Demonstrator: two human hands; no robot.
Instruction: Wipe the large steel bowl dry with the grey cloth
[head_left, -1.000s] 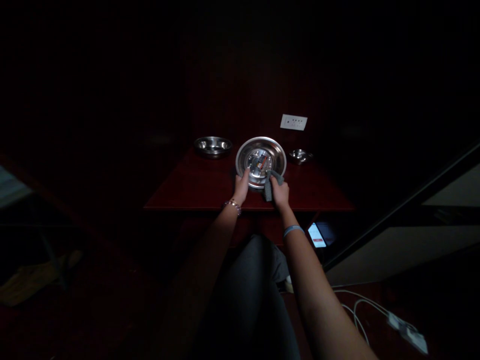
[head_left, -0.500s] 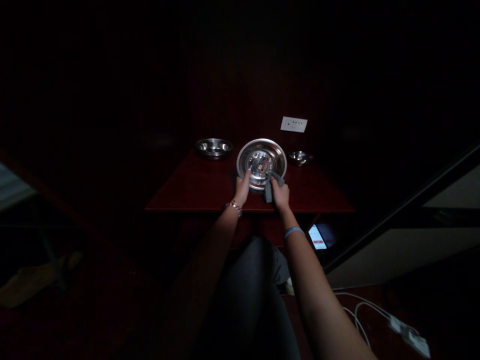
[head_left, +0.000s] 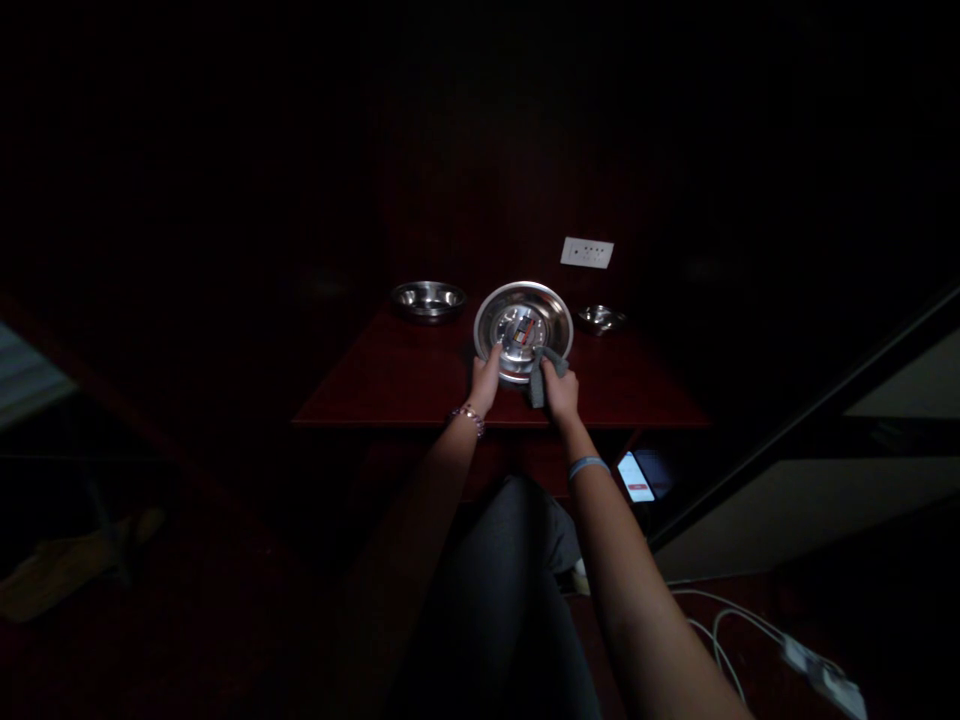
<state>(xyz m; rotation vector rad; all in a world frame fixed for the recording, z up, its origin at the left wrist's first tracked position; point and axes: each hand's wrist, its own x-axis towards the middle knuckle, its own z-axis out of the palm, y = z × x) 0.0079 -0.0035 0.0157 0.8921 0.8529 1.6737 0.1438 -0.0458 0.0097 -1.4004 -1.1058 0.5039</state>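
A shiny metal basin (head_left: 556, 325) with a coloured label inside is tilted up above the dark red table, its hollow side facing me. My left hand (head_left: 486, 380) is closed on its lower left rim, thumb inside and the other fingers hidden behind. At the lower right rim, my right hand (head_left: 562, 392) grips a grey cloth (head_left: 537, 388) that lies against the metal. Whether the right fingers also hold the rim through the cloth, I cannot tell.
A wider metal bowl (head_left: 429, 300) sits at the table's back left, and a small metal bowl (head_left: 601, 320) at the back right. The red table (head_left: 375, 385) ends just before my knees. Behind is a wall socket (head_left: 587, 253). A lit phone (head_left: 636, 477) and a power strip (head_left: 823, 672) are at right.
The whole view has shifted very slightly, so things appear a little lower. Both hands keep their hold, and the basin and cloth stay nearly where they were.
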